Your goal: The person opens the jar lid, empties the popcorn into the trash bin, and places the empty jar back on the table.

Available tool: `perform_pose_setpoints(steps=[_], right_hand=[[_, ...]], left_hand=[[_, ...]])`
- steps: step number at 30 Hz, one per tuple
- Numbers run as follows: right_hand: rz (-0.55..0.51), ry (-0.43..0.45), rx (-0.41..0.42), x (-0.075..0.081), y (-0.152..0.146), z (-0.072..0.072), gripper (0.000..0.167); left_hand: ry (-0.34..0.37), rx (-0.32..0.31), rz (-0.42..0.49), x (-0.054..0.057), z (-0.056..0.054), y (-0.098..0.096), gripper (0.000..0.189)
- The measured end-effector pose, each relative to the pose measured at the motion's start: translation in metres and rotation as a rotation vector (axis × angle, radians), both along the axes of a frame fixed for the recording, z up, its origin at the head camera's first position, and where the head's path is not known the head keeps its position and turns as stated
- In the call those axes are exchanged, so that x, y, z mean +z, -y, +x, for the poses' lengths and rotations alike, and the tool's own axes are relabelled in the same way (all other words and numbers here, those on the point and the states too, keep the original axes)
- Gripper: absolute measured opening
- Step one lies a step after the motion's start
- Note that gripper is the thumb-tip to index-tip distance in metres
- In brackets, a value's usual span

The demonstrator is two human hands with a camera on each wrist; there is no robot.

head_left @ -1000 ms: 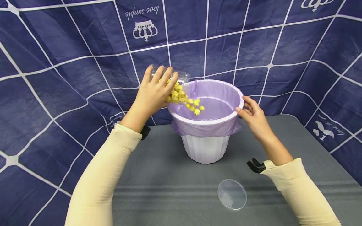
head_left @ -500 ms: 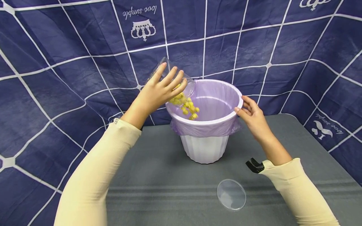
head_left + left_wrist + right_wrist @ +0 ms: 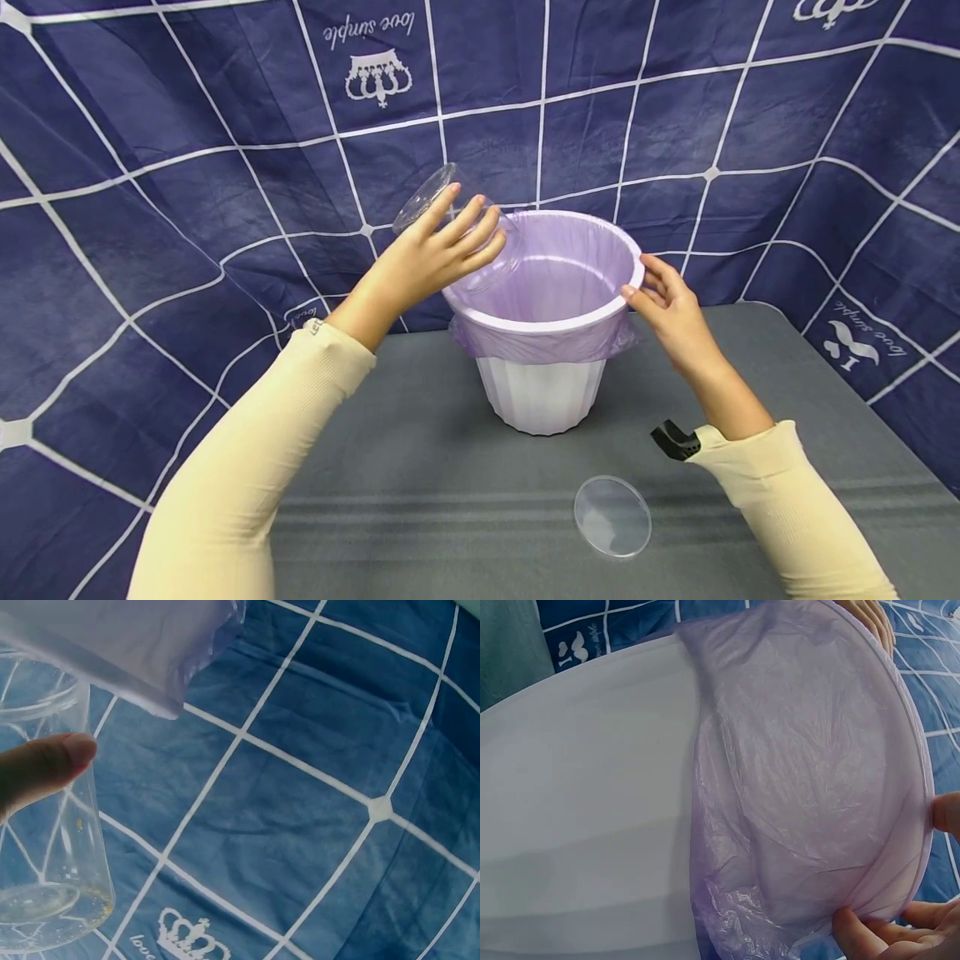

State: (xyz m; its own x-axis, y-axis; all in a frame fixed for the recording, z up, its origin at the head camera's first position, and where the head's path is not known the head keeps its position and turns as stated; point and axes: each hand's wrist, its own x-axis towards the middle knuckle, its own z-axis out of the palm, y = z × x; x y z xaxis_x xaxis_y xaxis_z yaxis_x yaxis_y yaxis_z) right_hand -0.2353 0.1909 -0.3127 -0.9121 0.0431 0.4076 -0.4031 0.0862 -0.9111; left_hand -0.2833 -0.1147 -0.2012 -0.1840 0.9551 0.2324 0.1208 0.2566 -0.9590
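Tilted over the bin (image 3: 542,396), the jar (image 3: 427,198) could drop in if the left hand (image 3: 426,254), wrapped round it, slackens. The right hand (image 3: 670,312) pinches the bin's edge; a tug could tip it.

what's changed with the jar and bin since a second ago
The clear jar in the left hand has tipped further, base up and mouth down, and the yellow pieces have left it. Nothing was let go: the right hand still grips the lined bin's rim; the clear lid stayed put.
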Motion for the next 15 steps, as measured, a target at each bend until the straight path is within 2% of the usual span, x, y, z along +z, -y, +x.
perform_pose_setpoints(steps=[4, 7, 11, 13, 15], right_hand=[[-0.004, -0.005, 0.001, 0.000, 0.000, 0.000, 0.060], [-0.003, -0.004, -0.002, 0.000, 0.000, 0.000, 0.060], [0.005, 0.003, -0.005, 0.001, 0.000, 0.000, 0.060], [0.008, 0.006, -0.005, 0.001, 0.001, 0.000, 0.059], [0.007, 0.006, -0.007, 0.001, 0.001, 0.001, 0.059]], left_hand=[[0.060, -0.030, 0.132, -0.003, -0.001, 0.003, 0.040], [0.179, -0.030, 0.272, -0.005, -0.001, 0.007, 0.045], [0.364, 0.022, 0.490, -0.006, 0.003, 0.016, 0.082], [0.431, 0.033, 0.606, -0.008, 0.005, 0.020, 0.101], [0.476, 0.007, 0.732, -0.010, 0.006, 0.025, 0.104]])
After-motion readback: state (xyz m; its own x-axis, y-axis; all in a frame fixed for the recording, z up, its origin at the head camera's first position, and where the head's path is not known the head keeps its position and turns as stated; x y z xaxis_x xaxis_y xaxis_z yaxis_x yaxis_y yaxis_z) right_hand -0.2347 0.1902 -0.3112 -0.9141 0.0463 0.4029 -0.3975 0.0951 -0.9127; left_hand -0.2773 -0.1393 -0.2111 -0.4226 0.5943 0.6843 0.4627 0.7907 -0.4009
